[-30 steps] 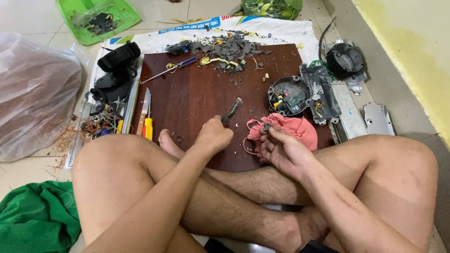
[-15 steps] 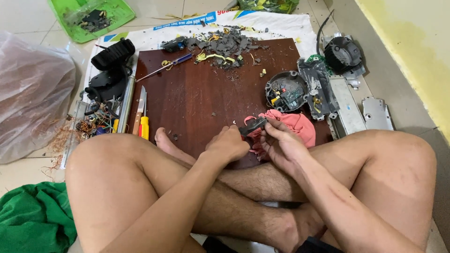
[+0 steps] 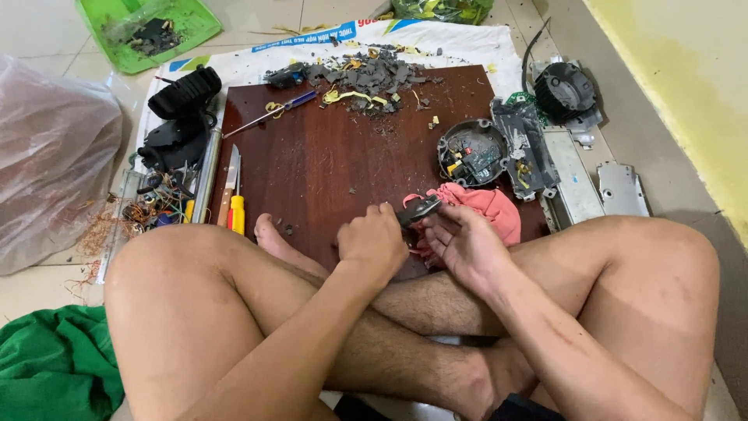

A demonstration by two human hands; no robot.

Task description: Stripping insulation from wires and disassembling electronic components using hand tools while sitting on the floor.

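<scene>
Gripping the stiff metal pliers [image 3: 418,209], the closed left hand [image 3: 372,243] works while the half-open right hand [image 3: 465,243] pinches something small, probably light and slippery.

My left hand [image 3: 374,243] covers most of the grey tool [image 3: 419,209], so only its tip shows and I cannot tell what kind it is. What my right hand [image 3: 466,245] pinches is too small to make out, and its fingers hide part of the pink cloth [image 3: 492,209]. The green tray [image 3: 148,30] and the green bag [image 3: 442,8] are cut by the top edge, the green cloth [image 3: 48,366] by the bottom corner. The wire tangle [image 3: 152,204] is too fine to sort.
</scene>
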